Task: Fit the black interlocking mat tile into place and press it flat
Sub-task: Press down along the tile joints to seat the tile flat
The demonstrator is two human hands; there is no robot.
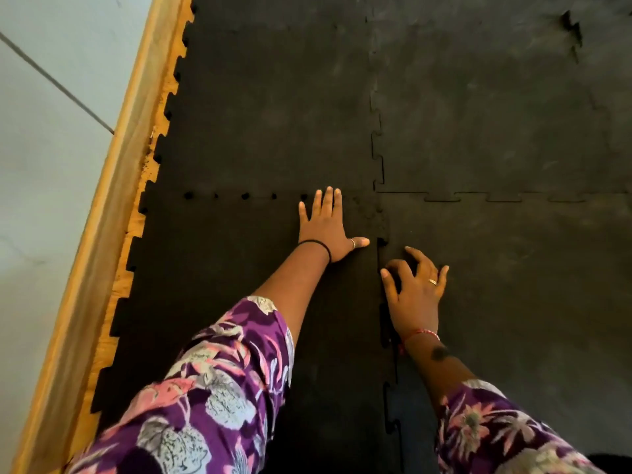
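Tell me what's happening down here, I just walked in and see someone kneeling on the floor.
A person is laying black interlocking mat tiles. The left hand presses flat on the near-left tile, while the right hand works with bent fingers at the seam beside it. That seam shows gaps, so it isn't fully seated yet.

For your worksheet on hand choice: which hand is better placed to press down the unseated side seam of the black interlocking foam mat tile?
Probably the right hand: its fingertips sit beside that seam, while the left hand lies flat further in on the black interlocking foam mat tile.

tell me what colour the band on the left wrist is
Black: a thin band around the wrist of the left hand, seen in the head view.
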